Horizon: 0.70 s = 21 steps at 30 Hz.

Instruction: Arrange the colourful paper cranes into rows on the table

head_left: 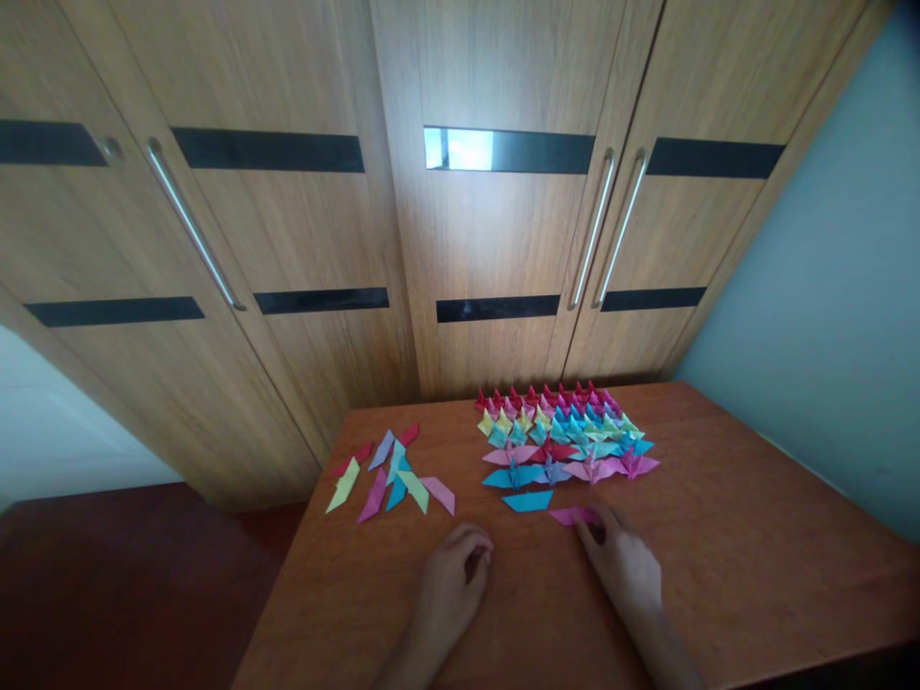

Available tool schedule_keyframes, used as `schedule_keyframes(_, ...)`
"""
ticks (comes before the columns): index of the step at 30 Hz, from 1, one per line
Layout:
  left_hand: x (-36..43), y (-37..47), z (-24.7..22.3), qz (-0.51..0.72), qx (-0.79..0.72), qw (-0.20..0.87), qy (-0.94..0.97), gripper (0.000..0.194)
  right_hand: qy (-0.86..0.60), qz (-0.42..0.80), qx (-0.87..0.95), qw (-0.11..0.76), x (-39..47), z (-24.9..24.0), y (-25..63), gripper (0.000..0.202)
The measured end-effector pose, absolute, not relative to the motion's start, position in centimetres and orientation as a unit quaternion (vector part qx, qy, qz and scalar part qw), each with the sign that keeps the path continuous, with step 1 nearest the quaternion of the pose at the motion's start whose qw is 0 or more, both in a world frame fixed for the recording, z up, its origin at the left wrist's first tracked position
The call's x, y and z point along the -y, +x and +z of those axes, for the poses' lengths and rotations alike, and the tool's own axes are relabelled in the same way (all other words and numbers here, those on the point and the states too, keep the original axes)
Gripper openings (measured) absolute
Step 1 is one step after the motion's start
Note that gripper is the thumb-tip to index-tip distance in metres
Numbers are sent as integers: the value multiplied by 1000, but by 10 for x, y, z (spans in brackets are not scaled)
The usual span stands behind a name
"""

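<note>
My right hand (624,565) has its thumb and fingers on a magenta folded paper piece (567,516) that lies on the table. Left of that piece is a flat blue folded paper piece (528,501). My left hand (452,573) rests just above the table with its fingers curled in toward the thumb, and nothing shows in it. Beyond both hands stand rows of colourful origami cranes (550,448); those in the nearest rows have spread wings, such as a pink crane (591,468).
At the left of the brown table (733,537) several flat folded paper pieces lie scattered, among them a yellow-green piece (343,486) and a pink piece (440,494). A wooden wardrobe (489,240) stands behind the table, with a pale wall (812,335) at the right.
</note>
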<state>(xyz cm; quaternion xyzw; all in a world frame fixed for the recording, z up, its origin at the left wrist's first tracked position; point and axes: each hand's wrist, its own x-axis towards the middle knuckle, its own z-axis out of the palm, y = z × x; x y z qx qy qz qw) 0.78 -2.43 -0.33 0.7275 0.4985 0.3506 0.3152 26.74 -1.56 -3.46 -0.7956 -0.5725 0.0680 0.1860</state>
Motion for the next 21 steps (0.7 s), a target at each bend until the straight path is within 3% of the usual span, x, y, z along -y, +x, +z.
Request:
schedule_keyframes(7, 26, 8, 2, 346, -501, 320, 725, 20, -803, 62, 572, 152, 2, -29, 267, 31)
schedule_keyframes(21, 25, 6, 0, 362, -504, 317, 718, 20, -797, 24, 570, 198, 1, -26, 265, 38)
